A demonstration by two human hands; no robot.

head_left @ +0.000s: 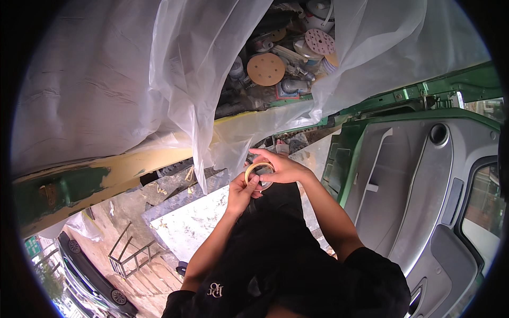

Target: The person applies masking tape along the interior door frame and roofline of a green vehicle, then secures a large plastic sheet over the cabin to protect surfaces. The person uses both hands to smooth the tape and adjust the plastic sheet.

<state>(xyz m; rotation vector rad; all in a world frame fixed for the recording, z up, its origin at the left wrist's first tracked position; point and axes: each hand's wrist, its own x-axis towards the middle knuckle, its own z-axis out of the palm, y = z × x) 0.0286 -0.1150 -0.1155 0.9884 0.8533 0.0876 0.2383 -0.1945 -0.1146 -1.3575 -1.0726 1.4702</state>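
Note:
A roll of yellowish masking tape is held in front of my body, just below the hanging edge of the plastic sheeting. My left hand is closed on the near left side of the roll, its thumb pressed on the rim. From the right, my right hand grips the same roll with its thumb at the ring, while its forefinger reaches out toward a loose corner of the sheeting. Some of the fingers behind the roll are hidden.
Sanding discs, bottles and a white bucket crowd a gap between the sheets. A green and tan vehicle sill crosses ahead. An open grey-lined door stands at right. A metal frame and a dark car are at lower left.

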